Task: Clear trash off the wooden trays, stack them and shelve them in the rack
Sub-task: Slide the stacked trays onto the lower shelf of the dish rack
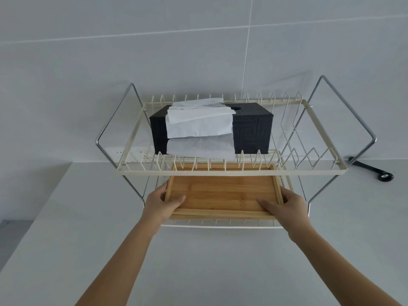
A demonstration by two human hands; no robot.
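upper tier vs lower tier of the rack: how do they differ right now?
The upper tier carries a dark tissue box with white tissues draped over it; the lower tier carries the wooden tray, gripped by the left hand and right hand. The upper tier looks wider and has upright wire dividers; the lower tier is mostly hidden beneath the tray. Both are cream-coloured wire shelves in one chrome frame.

The tray's (223, 193) far end lies hidden behind the rack's (231, 172) upper rim. Fingers of both hands (162, 200) (284, 205) vanish beneath it; whether several trays are stacked cannot be told. Forearms run off the bottom edge.
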